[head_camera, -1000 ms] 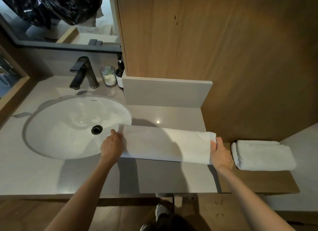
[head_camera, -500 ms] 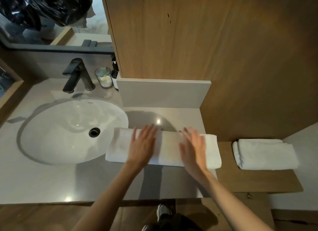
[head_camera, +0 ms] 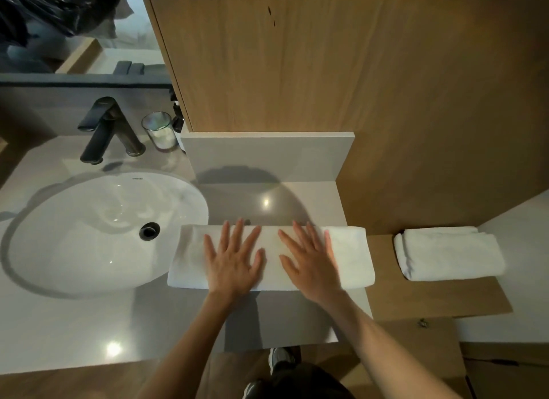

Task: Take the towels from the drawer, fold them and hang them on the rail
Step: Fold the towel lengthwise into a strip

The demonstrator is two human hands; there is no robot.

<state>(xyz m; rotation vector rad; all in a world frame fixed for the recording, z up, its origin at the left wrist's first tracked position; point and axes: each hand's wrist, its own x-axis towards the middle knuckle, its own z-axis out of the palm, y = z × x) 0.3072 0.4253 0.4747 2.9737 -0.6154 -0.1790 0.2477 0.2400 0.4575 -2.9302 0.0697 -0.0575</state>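
A white towel [head_camera: 350,256], folded into a long strip, lies flat on the grey counter [head_camera: 89,324] to the right of the sink, its left end over the basin rim. My left hand [head_camera: 234,259] and my right hand [head_camera: 312,262] rest palm down on its middle, side by side, fingers spread. Neither hand grips anything. A second white towel [head_camera: 448,253], folded thick, sits on the lower wooden shelf [head_camera: 439,297] to the right. No rail or drawer is in view.
A white oval sink [head_camera: 101,232] with a dark drain fills the counter's left. Behind it stand a black tap [head_camera: 104,131], a glass tumbler [head_camera: 159,131] and a dark bottle. A wooden wall panel [head_camera: 326,72] and a grey upstand [head_camera: 267,158] close off the back.
One second ago each hand pinched an end of the towel. Both then let go and moved inward onto its top, and now lie flatter and closer together near the middle.
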